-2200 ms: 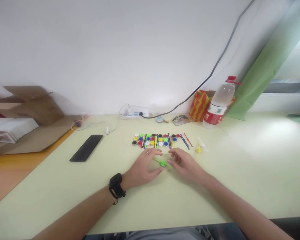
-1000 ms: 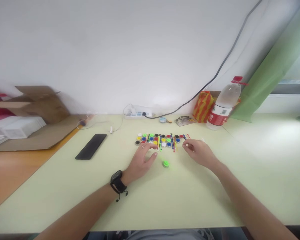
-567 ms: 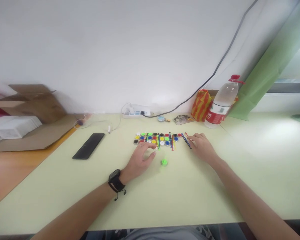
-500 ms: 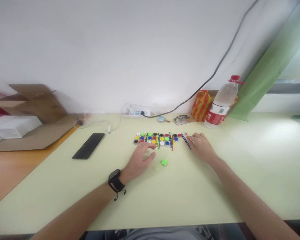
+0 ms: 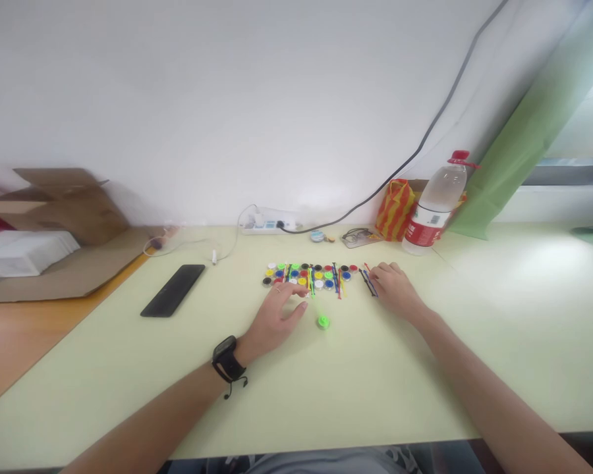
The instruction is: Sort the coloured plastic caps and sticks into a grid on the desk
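Note:
My left hand [image 5: 278,316] hovers low over the table, thumb and forefinger apart. A small white piece lies at its forefinger tip; I cannot tell whether they touch. In front of this hand stands a small round bright green piece [image 5: 323,322] with a clear-looking base. Rows of small round pieces [image 5: 319,276] in several colours lie close together, and thin coloured plastic sticks [image 5: 337,280] lie among them. Part of the rows is hidden by my left fingers. My right hand [image 5: 396,287] has its fingers bent together over blue, black and red plastic sticks [image 5: 368,282] at the rows' right end.
A black phone [image 5: 172,290] lies to the left, beyond it an open cardboard box [image 5: 79,204] with white stacks. Along the wall are a power strip [image 5: 269,222], cables, glasses [image 5: 358,235], a striped bag [image 5: 395,209] and a large water bottle [image 5: 435,207].
A black stick now shows beside the blue one at my right fingertips. A faint green streak now shows above the green piece. My left hand has hardly moved; the view has shifted slightly.

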